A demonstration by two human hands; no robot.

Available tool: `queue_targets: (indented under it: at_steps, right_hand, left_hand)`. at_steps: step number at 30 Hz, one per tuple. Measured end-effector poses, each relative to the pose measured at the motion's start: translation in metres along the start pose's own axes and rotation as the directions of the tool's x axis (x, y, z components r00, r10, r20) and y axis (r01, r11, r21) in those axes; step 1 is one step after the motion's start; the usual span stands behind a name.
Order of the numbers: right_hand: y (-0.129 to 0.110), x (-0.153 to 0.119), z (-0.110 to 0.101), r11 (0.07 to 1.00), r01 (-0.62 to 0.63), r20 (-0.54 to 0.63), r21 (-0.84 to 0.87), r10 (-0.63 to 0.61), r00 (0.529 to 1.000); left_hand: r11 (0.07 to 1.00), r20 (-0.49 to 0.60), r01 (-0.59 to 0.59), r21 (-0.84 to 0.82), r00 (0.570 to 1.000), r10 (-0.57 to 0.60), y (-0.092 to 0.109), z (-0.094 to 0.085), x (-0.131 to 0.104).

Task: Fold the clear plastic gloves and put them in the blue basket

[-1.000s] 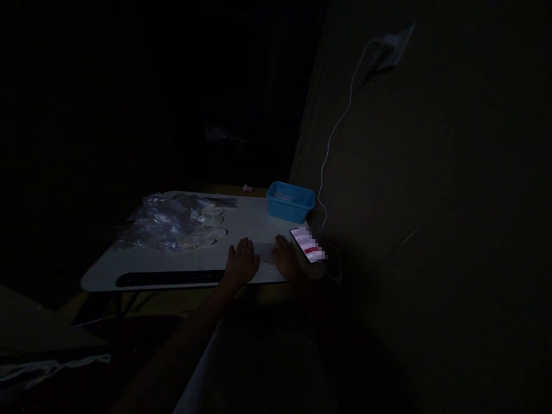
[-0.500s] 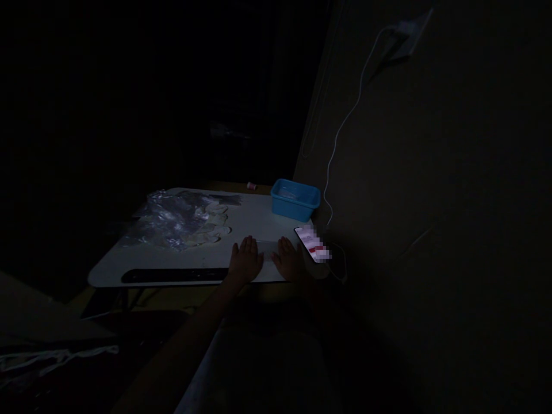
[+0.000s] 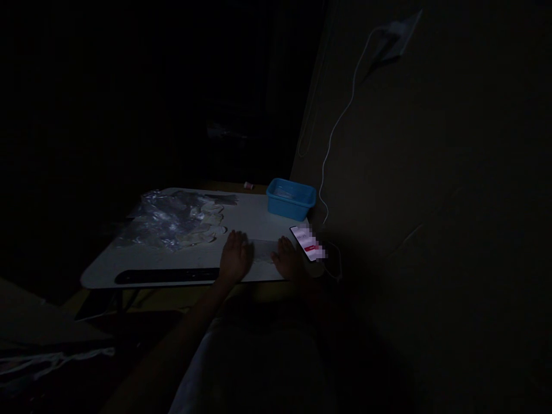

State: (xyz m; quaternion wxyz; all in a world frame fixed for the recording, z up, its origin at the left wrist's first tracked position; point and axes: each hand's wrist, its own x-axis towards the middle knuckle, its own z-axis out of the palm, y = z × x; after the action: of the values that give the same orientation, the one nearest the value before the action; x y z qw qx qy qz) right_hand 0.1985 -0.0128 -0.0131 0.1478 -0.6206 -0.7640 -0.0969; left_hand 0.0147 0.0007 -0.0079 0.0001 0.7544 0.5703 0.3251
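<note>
In the dim light, a flat clear plastic piece (image 3: 261, 250), perhaps a small bag, lies near the front edge of the white table (image 3: 248, 213). My left hand (image 3: 235, 259) is at its left side, fingers stretched forward and slightly blurred. At the right side my right hand (image 3: 288, 260) rests with its fingers extended, touching or just over the plastic; I cannot tell which. Neither hand grips anything. Just right of my right hand lies a phone (image 3: 307, 242) with a lit screen.
Crumpled clear plastic (image 3: 161, 218) and whitish pieces (image 3: 211, 224) cover the table's left part. A blue basin (image 3: 291, 201) stands at the back right. A black slot (image 3: 168, 276) runs along the front edge. A white cable (image 3: 332, 135) hangs from a wall socket (image 3: 401, 37).
My left hand has moved left, away from my right hand, exposing more of the clear plastic between them. My right hand has stayed nearly in place. The view has shifted slightly.
</note>
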Motion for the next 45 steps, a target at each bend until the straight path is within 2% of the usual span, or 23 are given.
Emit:
queue_targets:
  at_steps: [2,4,6,9,12,18,22,27,30,35,38,42,45]
  right_hand:
    - [-0.001,0.0,-0.003,1.0,-0.005,0.015,-0.007,0.006,1.0]
    - [-0.002,0.0,-0.005,1.0,-0.006,0.033,-0.018,0.007,0.999]
    - [-0.002,0.0,-0.004,1.0,-0.007,0.05,-0.029,0.008,0.999]
    - [0.0,-0.001,-0.001,1.0,-0.007,0.073,-0.025,0.009,0.997]
    - [0.0,-0.002,-0.001,1.0,-0.003,0.077,-0.011,0.004,0.997]
    - [-0.002,-0.004,-0.01,1.0,-0.001,0.058,-0.009,0.002,0.998]
    - [-0.003,-0.003,-0.011,1.0,0.003,0.036,-0.007,-0.003,0.999]
    - [-0.003,-0.001,-0.007,1.0,-0.002,0.036,-0.001,0.002,0.999]
    - [0.002,0.002,-0.002,1.0,-0.002,0.03,0.027,0.001,1.0]
    - [0.011,0.004,-0.002,0.994,-0.073,-0.029,0.083,0.075,0.997]
    - [-0.002,0.007,-0.007,0.994,-0.037,-0.043,0.105,0.041,0.998]
    - [-0.036,0.012,-0.011,0.992,0.066,0.02,0.103,-0.069,0.997]
    - [-0.051,0.014,-0.01,0.993,0.079,0.051,0.092,-0.084,0.995]
  left_hand:
    - [0.995,0.079,-0.093,0.047,0.993,0.089,0.009,-0.001,0.001]
    - [0.973,0.188,-0.217,0.083,0.962,0.198,0.025,0.0,0.002]
    - [0.956,0.287,-0.279,0.088,0.926,0.244,0.043,0.003,0.005]
    - [0.957,0.4,-0.275,0.091,0.89,0.218,0.065,0.009,0.01]
    - [0.965,0.452,-0.236,0.117,0.878,0.16,0.073,0.014,0.01]
    - [0.956,0.416,-0.188,0.223,0.906,0.081,0.061,0.003,0.001]
    - [0.944,0.38,-0.171,0.283,0.923,0.053,0.045,-0.006,-0.002]
    - [0.939,0.346,-0.12,0.322,0.938,0.001,0.023,-0.008,-0.003]
    - [0.94,0.348,-0.117,0.319,0.937,-0.001,0.02,-0.007,-0.003]
    - [0.941,0.328,-0.118,0.316,0.945,0.008,0.021,-0.005,-0.003]
    - [0.941,0.314,-0.115,0.318,0.95,0.01,0.021,-0.004,-0.003]
    - [0.941,0.333,-0.104,0.323,0.943,-0.01,0.02,-0.004,-0.003]
    - [0.941,0.356,-0.112,0.319,0.935,-0.01,0.019,-0.004,-0.002]
